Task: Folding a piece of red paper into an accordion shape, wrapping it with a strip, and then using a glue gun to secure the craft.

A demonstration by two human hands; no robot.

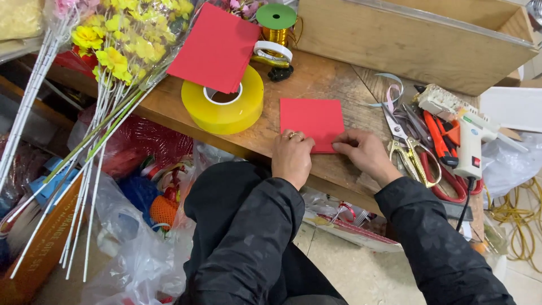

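Both hands pressing red paper (pixel 311 118) flat; yellow tape roll (pixel 224 104) left, scissors (pixel 409 148) right, path clear

Two hands: left hand (pixel 291 156), right hand (pixel 366 153), both at 6 o'clock of one red paper square (pixel 312 120). One red paper stack (pixel 214 48) at 11 o'clock. One yellow tape roll (pixel 224 107). One glue gun (pixel 466 135) at 3 o'clock. One gold-handled scissors (pixel 409 148). One green-capped gold wire spool (pixel 276 22). One yellow flower bunch (pixel 121 39).

small red paper square (pixel 312 117) lying flat on wooden bench, near edge, right of yellow tape roll (pixel 224 101), both hands pressing its near edge
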